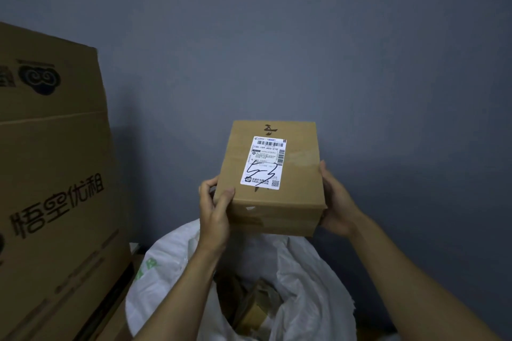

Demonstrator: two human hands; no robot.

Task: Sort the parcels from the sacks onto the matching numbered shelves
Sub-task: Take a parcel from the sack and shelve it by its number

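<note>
both hands, left hand [214, 212] and right hand [333, 201], grip the sides of the cardboard parcel [270, 178] held above the open white sack [194, 271], label [263, 162] tilted up, likely to read its handwritten number for shelving

The left hand [214, 212] and the right hand [336, 202] are bare. The left forearm [180, 293] and the right forearm [410, 271] are slim and bare from the wrist to the lower edge of the view. The left thumb's nail is short and plain.
</note>
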